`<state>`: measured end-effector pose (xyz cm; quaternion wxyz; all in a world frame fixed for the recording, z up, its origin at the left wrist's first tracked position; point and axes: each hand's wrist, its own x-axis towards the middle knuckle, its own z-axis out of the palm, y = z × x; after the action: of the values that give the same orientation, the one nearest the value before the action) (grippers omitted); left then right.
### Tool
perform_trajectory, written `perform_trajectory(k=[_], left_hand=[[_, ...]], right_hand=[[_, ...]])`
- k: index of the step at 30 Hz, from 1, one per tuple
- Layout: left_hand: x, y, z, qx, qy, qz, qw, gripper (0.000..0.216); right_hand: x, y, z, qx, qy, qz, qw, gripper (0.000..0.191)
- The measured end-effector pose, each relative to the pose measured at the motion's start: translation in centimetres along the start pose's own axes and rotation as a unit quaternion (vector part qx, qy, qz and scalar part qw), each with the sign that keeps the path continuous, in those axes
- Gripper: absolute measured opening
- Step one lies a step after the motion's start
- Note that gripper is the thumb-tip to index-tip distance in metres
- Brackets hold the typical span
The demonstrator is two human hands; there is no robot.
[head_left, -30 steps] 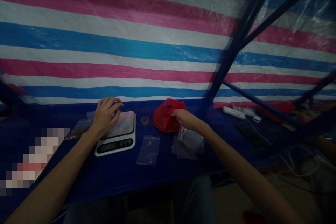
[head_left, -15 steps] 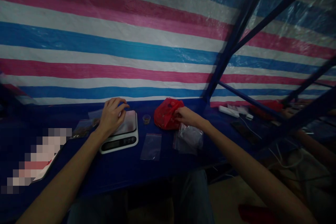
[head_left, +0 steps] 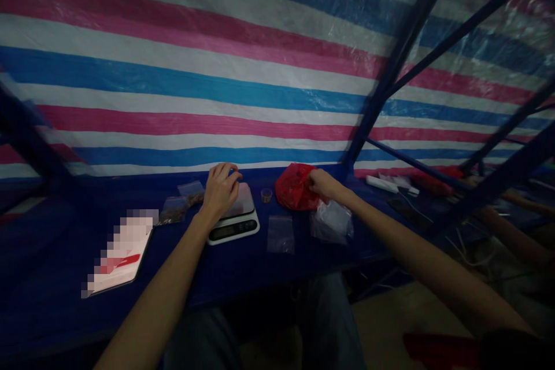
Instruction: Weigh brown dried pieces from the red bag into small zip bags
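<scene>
My left hand [head_left: 221, 189] hovers over the left side of a white kitchen scale [head_left: 235, 225], fingers curved and apart with nothing visible in them. Its shiny weighing plate [head_left: 243, 201] is partly covered by that hand. At the mouth of a red plastic bag [head_left: 292, 189], my right hand [head_left: 324, 184] is closed on the plastic; its fingertips are partly hidden. Between scale and bag stands a small clear cup [head_left: 266, 195] with a little brownish content. One flat clear zip bag [head_left: 280, 235] lies in front of the cup. A pile of clear bags [head_left: 333, 221] rests below my right wrist.
Filled clear bags [head_left: 174, 209] lie left of the scale, near a lit phone or tablet [head_left: 125, 260]. Blue metal posts [head_left: 368, 110] rise at the right. Beyond them are a white power strip [head_left: 381, 184], cables and another person's arm [head_left: 507, 231]. A striped sheet [head_left: 195, 87] hangs behind.
The view has turned left, so everything sits farther right in the picture. Both hands keep nearly the same places, the left over the scale and the right at the red bag.
</scene>
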<state>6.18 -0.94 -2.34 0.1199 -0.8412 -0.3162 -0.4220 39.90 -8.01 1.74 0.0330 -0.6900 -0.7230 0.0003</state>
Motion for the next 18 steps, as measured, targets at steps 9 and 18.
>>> perform_trajectory(k=[9,18], left_hand=[[-0.1,-0.4,0.4,0.008,-0.006,-0.003,1.000,0.021],[-0.4,-1.3,0.2,0.068,0.017,-0.028,0.997,0.020]], right_hand=[[-1.7,-3.0,-3.2,0.151,0.019,-0.085,0.985,0.016],[2.6,-10.3,2.0,0.192,0.080,-0.197,0.958,0.016]])
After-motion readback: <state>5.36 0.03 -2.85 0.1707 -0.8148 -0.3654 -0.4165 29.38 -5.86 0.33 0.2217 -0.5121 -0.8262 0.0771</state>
